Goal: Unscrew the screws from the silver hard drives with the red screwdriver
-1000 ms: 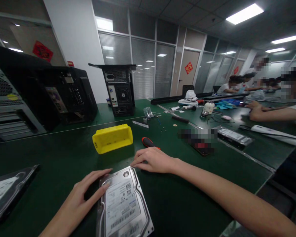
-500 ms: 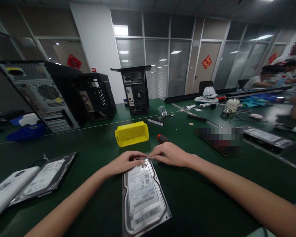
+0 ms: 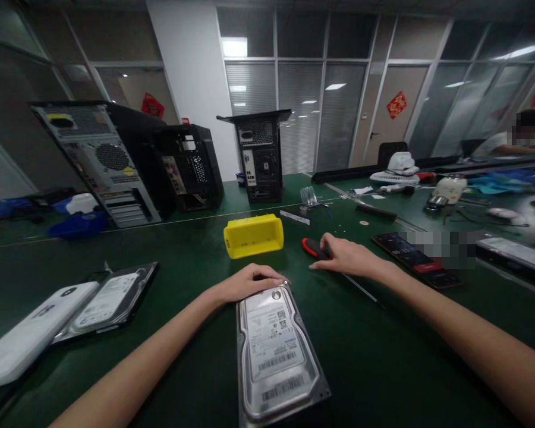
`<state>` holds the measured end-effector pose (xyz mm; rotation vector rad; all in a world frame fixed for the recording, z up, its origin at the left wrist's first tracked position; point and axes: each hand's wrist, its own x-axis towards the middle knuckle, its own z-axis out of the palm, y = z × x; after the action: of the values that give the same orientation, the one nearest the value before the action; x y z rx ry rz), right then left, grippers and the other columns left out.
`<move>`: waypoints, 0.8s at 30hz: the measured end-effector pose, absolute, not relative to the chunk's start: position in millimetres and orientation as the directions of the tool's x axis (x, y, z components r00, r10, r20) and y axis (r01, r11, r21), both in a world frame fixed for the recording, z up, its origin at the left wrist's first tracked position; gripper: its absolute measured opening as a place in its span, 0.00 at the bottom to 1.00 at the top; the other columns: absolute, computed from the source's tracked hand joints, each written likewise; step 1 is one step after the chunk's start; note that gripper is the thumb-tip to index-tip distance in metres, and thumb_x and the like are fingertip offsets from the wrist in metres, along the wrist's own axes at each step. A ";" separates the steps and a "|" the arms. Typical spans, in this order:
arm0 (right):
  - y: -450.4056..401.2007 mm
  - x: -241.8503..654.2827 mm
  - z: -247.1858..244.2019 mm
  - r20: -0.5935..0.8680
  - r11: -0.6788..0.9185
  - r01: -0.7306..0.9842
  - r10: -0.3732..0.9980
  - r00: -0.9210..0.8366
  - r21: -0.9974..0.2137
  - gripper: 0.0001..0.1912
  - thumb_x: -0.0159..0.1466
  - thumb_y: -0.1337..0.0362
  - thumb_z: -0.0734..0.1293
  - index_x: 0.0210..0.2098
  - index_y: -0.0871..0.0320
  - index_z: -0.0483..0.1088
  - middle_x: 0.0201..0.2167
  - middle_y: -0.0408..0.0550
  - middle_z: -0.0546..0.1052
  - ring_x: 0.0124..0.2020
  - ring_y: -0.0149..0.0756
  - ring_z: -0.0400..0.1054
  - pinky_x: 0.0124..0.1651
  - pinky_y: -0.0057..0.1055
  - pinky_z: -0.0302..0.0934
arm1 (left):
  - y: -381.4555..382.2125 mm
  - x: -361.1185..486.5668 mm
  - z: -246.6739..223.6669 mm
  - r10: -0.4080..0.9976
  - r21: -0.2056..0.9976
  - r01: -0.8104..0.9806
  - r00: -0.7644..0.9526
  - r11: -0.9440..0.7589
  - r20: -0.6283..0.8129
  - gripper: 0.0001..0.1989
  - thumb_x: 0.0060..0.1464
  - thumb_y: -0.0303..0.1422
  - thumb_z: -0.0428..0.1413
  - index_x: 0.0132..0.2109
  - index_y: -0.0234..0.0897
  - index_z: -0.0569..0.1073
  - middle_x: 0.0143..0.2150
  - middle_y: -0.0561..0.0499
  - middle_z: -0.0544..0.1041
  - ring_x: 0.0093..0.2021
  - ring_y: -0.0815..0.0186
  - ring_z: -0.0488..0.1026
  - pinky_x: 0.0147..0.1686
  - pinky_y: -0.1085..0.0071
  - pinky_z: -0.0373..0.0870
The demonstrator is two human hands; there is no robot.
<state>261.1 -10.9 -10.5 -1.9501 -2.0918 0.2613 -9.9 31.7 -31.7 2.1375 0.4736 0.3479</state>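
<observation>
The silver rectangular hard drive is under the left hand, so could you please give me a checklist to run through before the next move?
1. Silver rectangular hard drive label-up on the green table: ok.
2. Left hand on the drive's far end: ok.
3. Right hand at the handle of the red-and-black screwdriver: ok.
4. Screwdriver tip at the drive: not ok, it lies apart.
5. Firm grip on the handle: cannot tell.

At six o'clock, the hard drive [image 3: 279, 345] has a white label [image 3: 267, 339] with two square dotted codes [image 3: 282, 315], striped bar codes [image 3: 277, 361] and a blue word [image 3: 289, 342] too blurry to read. At two o'clock, a red diamond sign [image 3: 397, 105] with gold writing hangs on a door [image 3: 405, 77]; I can't read it.
</observation>
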 end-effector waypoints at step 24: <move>14.7 188.7 31.1 0.522 0.517 -0.091 0.817 -0.246 -0.851 0.16 0.63 0.53 0.65 0.43 0.54 0.58 0.26 0.38 0.71 0.18 0.26 0.68 0.14 0.21 0.56 | 49.0 -5.6 -42.0 0.333 0.882 0.069 0.937 -0.466 0.103 0.12 0.62 0.32 0.53 0.50 0.37 0.77 0.48 0.48 0.79 0.48 0.64 0.75 0.50 0.70 0.67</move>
<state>188.7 14.7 31.1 -0.6367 -1.5935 0.9724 -5.6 49.0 -42.0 2.0431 0.2868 0.3169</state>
